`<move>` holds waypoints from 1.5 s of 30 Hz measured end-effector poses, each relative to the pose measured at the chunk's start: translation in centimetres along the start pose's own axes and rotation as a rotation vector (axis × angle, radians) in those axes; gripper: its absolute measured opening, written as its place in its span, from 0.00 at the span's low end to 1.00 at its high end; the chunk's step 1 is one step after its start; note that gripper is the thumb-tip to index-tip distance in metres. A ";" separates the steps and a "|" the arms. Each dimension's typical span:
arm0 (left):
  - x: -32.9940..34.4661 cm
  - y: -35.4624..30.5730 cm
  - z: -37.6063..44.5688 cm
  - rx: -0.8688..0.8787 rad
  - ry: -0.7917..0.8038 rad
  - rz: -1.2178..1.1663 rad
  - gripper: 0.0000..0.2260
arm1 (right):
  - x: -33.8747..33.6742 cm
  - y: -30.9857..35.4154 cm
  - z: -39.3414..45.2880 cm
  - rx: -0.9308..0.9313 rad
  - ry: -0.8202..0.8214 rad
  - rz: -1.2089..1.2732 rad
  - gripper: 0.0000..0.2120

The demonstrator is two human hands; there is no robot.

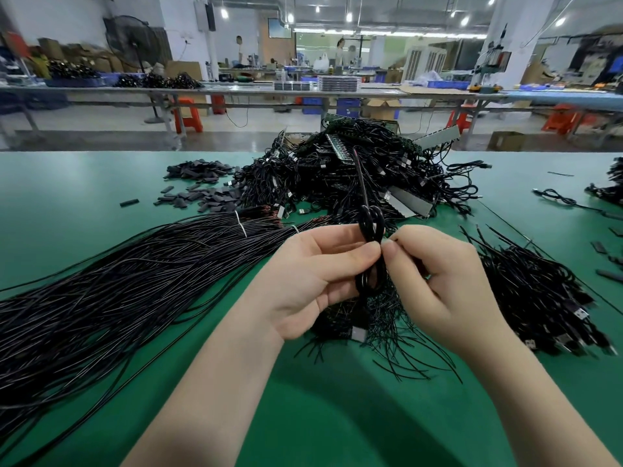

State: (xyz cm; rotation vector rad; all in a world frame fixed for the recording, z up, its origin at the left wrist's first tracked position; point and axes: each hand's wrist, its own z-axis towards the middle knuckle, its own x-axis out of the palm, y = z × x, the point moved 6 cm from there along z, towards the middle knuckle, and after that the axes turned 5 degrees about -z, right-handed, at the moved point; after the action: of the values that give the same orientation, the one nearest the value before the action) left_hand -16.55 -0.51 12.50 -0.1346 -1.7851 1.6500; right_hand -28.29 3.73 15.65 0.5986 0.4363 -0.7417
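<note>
No text, label or number can be read anywhere. Everything on the desk (101,183) and in the hall behind it is too blurred or small.

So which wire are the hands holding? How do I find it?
On the green table, just in front of the big tangled heap of black cables, the left hand and right hand meet. They pinch one black cable between them. Only this one is held up and bent into tight loops.

the coiled black cable (370,227) has a glossy plastic jacket, its USB plug (359,333) looks like dull metal, and the green mat surface (101,183) is smooth with a soft sheen
</note>
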 end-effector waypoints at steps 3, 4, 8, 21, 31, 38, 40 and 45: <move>-0.1 -1.1 -0.1 0.248 -0.092 0.197 0.09 | 0.7 -1.0 -0.2 0.206 -0.023 0.250 0.18; 0.0 -1.6 -0.2 0.348 -0.110 0.256 0.10 | 1.0 -1.4 -0.3 0.277 -0.013 0.331 0.19; 0.6 -3.1 -1.0 0.720 -0.170 0.630 0.12 | 1.8 -2.4 -0.3 0.492 0.034 0.623 0.20; 0.4 -2.4 -0.9 0.665 -0.262 0.723 0.17 | 0.8 -3.6 -0.6 0.528 0.012 0.547 0.15; -0.7 -1.2 0.0 0.223 -0.022 0.299 0.09 | 0.2 -1.3 -0.1 0.031 0.078 0.042 0.16; 0.7 -3.0 -1.0 0.680 -0.182 0.629 0.13 | 0.7 -2.3 -0.3 0.367 0.012 0.386 0.17; 1.5 -3.6 -1.9 0.907 -0.205 0.847 0.13 | 1.1 -2.7 -0.4 0.518 0.017 0.612 0.15; 2.7 -3.0 -3.4 1.241 -0.088 1.164 0.10 | 2.9 -2.7 -1.4 0.872 0.220 1.149 0.13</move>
State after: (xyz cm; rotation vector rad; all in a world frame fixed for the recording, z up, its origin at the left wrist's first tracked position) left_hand -15.65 3.15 16.14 -0.5811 -0.3061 3.2711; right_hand -28.55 1.61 11.99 1.5677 -0.1089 0.3033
